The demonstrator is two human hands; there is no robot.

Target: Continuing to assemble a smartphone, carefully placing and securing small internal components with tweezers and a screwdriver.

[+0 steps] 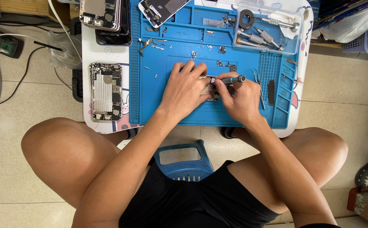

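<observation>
The scene is evenly and brightly lit from above; only soft shadows are cast under the small white table (108, 126). Mild glare is seen on the blue silicone work mat (158, 84). Edges are slightly bowed; focus is sharp throughout.

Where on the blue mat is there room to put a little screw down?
Bare room lies on the blue silicone work mat, left of the left hand, and along its front edge below both hands. It is crowded around the right hand, by the metal tweezers, and by the clear plastic tool tray.

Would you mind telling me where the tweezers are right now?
In the head view, the tweezers lie on the blue mat, just right of the right hand and left of a dark tool.
</observation>
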